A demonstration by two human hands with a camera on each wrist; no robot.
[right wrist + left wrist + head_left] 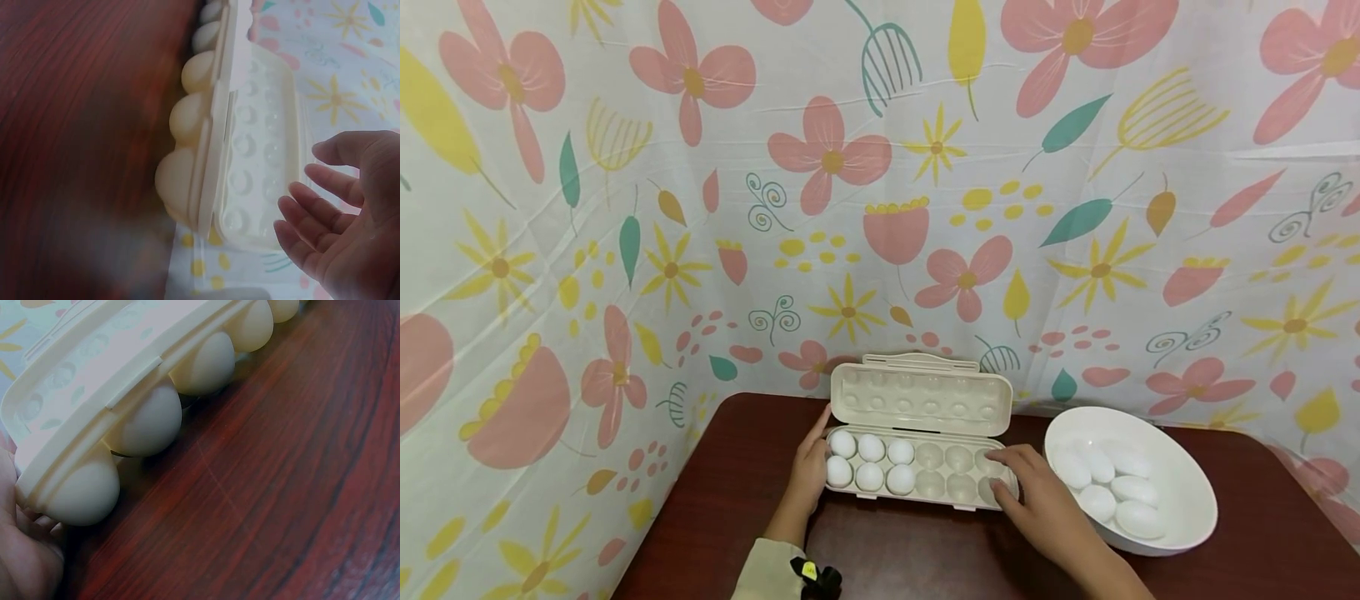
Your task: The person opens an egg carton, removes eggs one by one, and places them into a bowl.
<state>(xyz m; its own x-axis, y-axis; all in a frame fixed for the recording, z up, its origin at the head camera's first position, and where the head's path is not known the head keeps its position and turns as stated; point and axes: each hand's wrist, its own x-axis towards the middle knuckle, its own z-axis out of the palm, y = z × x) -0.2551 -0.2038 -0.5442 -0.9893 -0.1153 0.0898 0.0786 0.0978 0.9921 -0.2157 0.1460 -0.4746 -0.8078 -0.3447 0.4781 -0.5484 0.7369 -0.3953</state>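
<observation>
A cream plastic egg carton (917, 498) lies with its lid (921, 400) raised at the back of the table. White eggs (870, 448) fill the cups of its left half, in two rows; the right-half cups are bare. At the left end my left hand (807, 477) holds the carton's side, partly hidden behind it; in the left wrist view some fingertips show beneath the rim. Over the right end hovers my right hand (1037, 500), nothing in it. Its fingers (312, 209) are spread and slightly bent in the right wrist view, apart from the carton.
On the right of the dark red-brown table (880, 550) stands a white bowl (1183, 508) with several white eggs (1131, 492) inside. A flower-patterned cloth (880, 283) hangs right behind the table and along its left side.
</observation>
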